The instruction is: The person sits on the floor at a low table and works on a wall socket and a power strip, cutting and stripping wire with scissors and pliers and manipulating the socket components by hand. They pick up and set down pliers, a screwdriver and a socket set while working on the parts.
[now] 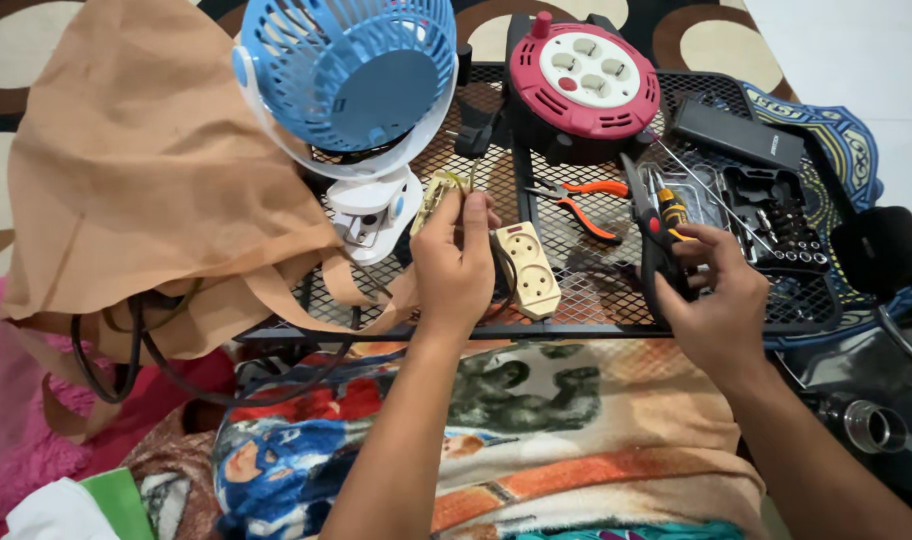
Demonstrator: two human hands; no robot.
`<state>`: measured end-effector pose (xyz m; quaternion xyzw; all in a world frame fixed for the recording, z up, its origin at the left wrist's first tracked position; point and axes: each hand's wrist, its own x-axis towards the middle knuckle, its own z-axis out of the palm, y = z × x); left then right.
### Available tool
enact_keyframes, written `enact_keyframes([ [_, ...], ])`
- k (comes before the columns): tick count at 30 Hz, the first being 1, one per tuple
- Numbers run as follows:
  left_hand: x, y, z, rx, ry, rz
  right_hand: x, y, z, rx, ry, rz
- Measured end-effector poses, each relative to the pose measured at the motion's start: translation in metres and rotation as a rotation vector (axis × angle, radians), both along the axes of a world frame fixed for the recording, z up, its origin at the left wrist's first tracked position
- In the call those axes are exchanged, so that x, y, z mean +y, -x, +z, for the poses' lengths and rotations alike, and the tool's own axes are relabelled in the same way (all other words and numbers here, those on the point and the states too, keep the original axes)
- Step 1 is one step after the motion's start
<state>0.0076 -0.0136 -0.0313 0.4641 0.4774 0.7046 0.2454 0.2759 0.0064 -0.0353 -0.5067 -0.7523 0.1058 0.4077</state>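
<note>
From where I stand, the left hand is up over the black wire-mesh table, fingers pinched tight on a small yellowish-brass electrical part w/ metal contacts, held just below the blue-caged clip fan w/ white base. The right hand sits lower, near the table's front edge, fingers wrapped round the black handles of a plier-type tool, jaws pointing away. Cream two-socket extension block lies flat between both hands, its black cord looping under the left wrist. Risk, imo: that part is tiny and the mesh is open, so a slack pinch could drop it thru the holes onto the printed blanket below. Tool tip is also close to the orange-handled pliers and the black bit-set case; a careless swing might knock bits loose. Left forearm is raised steep, wrist bent in; right wrist angled inward, elbow out. Red-and-white cable reel sits behind, well apart.
</note>
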Motion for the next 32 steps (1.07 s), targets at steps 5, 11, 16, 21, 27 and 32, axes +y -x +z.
enact_keyframes([
  [5, -0.001, 0.0, -0.002, 0.013, 0.009, 0.015, 0.007, 0.002, -0.005, -0.046, -0.03, -0.006],
  [11, -0.002, 0.001, -0.001, 0.02, -0.002, 0.125, 0.007, 0.005, -0.006, -0.037, -0.036, -0.038],
  [16, -0.003, 0.002, -0.001, 0.067, -0.036, 0.161, 0.007, 0.007, -0.008, -0.001, 0.024, -0.087],
  [21, -0.001, 0.004, -0.003, 0.048, -0.029, 0.205, 0.009, 0.008, -0.013, -0.023, -0.037, -0.067],
  [27, 0.004, 0.004, -0.006, 0.044, 0.007, 0.265, 0.01, 0.009, -0.013, -0.056, -0.058, -0.072],
  [32, 0.008, 0.003, -0.008, 0.034, -0.015, 0.267, 0.01, 0.009, -0.009, -0.025, -0.036, -0.059],
])
